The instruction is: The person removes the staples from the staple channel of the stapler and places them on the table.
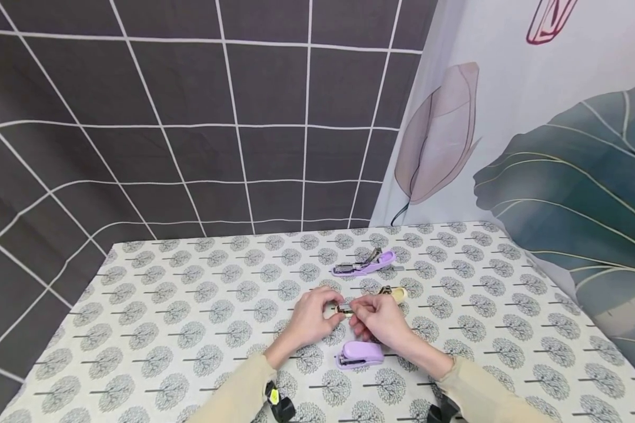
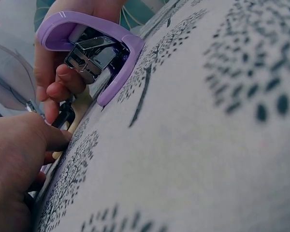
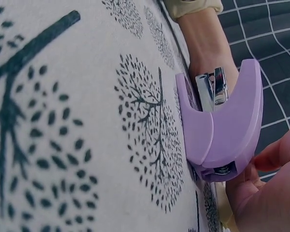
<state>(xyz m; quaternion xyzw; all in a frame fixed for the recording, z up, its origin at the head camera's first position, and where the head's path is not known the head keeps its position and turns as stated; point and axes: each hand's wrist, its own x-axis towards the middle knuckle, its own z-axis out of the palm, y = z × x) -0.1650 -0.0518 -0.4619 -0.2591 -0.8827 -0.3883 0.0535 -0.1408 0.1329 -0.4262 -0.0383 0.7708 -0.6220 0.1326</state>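
Note:
In the head view a yellow stapler (image 1: 399, 294) lies opened on the table, its cover swung back to the right. My left hand (image 1: 310, 317) grips its front end between thumb and fingers. Over its metal channel, my right hand (image 1: 382, 320) pinches a small silvery strip (image 1: 356, 302) that looks like staples; the fingertips hide much of it. Just nearer to me sits a purple stapler (image 1: 362, 353), upright and touched by neither hand. Its jaws face left, as the left wrist view also shows on this purple stapler (image 2: 87, 29).
Beyond the hands, a second purple stapler (image 1: 365, 267) lies opened, its metal parts raised. A tree-patterned cloth (image 1: 217, 329) covers the table. Behind it hang a dark gridded curtain (image 1: 190, 153) and a leaf-printed curtain (image 1: 487, 194).

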